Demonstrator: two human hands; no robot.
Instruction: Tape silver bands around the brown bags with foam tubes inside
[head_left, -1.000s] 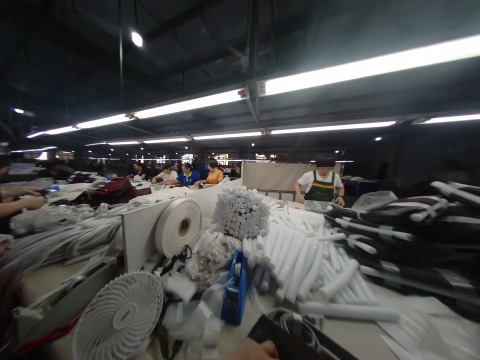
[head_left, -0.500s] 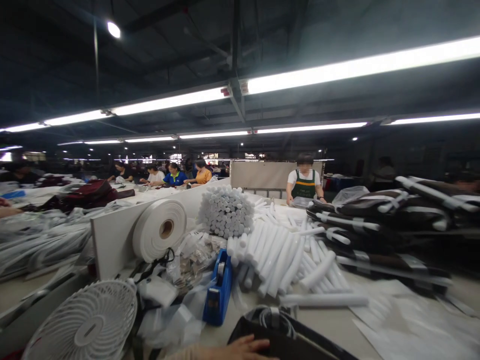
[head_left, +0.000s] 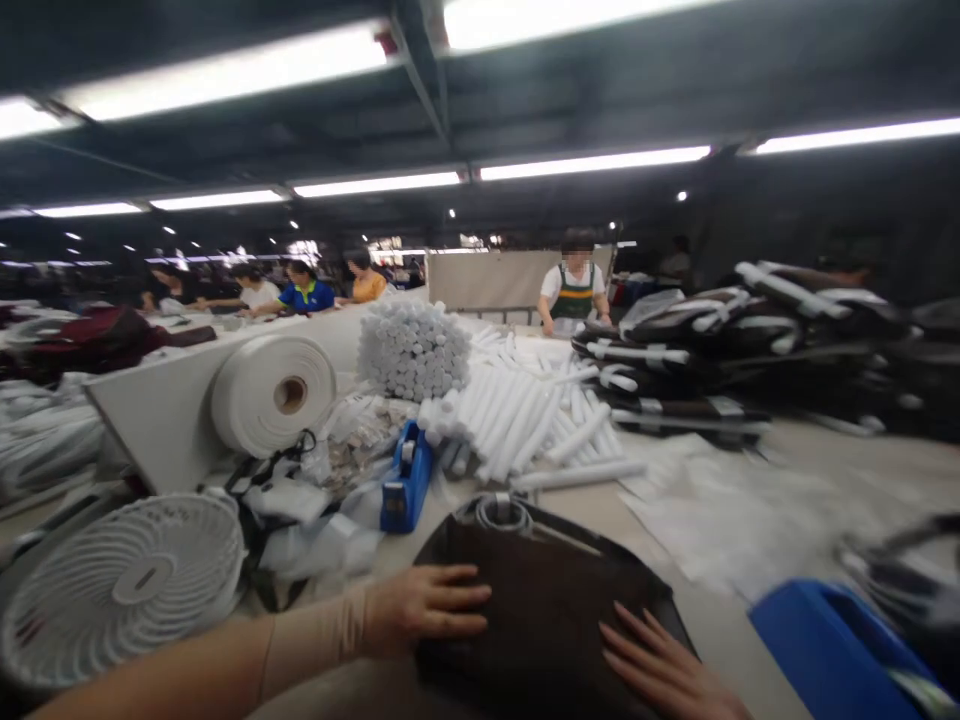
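A dark brown, flat bag-like piece (head_left: pixel 540 600) with a black edge lies on the table in front of me. At its far end sits a coil of thin grey cord (head_left: pixel 504 513) under a strip of tape or a clip. My left hand (head_left: pixel 424 605) lies over its left side, fingers stretched out and pointing right. On its lower right, my right hand (head_left: pixel 667 665) rests with the fingers spread. Neither hand grips anything. The near end of the piece runs out of the frame.
Blue tape dispensers (head_left: pixel 405 475) stand beyond and at right (head_left: pixel 847 650). White foam tubes (head_left: pixel 517 420) are piled behind. A white roll (head_left: pixel 274 395) and fan (head_left: pixel 142 580) are at left. Stacked dark pieces (head_left: pixel 690 340) lie far right; a co-worker (head_left: pixel 574 285) stands across.
The view has tilted down and turned right. More of the brown piece shows, and my right hand has come into view on it. The right-hand blue dispenser also appears.
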